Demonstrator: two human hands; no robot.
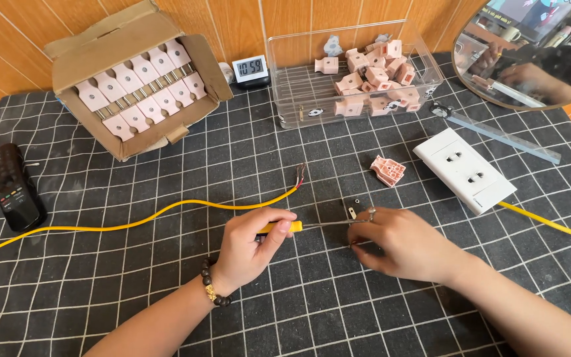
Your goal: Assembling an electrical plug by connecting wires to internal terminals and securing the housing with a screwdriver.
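My left hand (254,246) grips the yellow handle of a screwdriver (290,227), whose thin metal shaft runs right toward my right hand (401,241). That hand is curled over a small black part (351,208) with a metal piece, holding it down on the mat. A yellow cable (166,213) with bared wire ends (300,176) lies just above my left hand. A pink plug half (388,170) rests beyond my right hand.
A white double socket (464,168) with its own yellow cable (550,226) sits at right. Behind are a clear bin (285,86) of pink parts, a cardboard box (140,86) of pink pieces, a small clock (251,69), a mirror (530,53), a ruler (503,135) and a black remote (16,188).
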